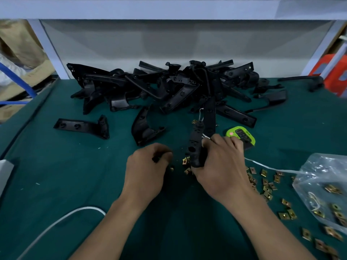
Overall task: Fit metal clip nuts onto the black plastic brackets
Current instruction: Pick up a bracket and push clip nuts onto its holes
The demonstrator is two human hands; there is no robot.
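My right hand (223,162) grips a long black plastic bracket (195,141) and holds it upright over the green table; a brass clip nut (194,121) shows near its top end. My left hand (148,166) is curled just left of the bracket, and something small and dark (155,158) sits between its fingers; what it is I cannot tell. A few brass clip nuts (185,162) lie on the cloth between my hands. More loose clip nuts (266,188) are scattered to the right.
A pile of black brackets (169,85) fills the back middle of the green table (75,166). A clear plastic bag (326,186) of clip nuts lies at the right. A green timer (241,136) sits behind my right hand. A white cable (62,220) curves front left.
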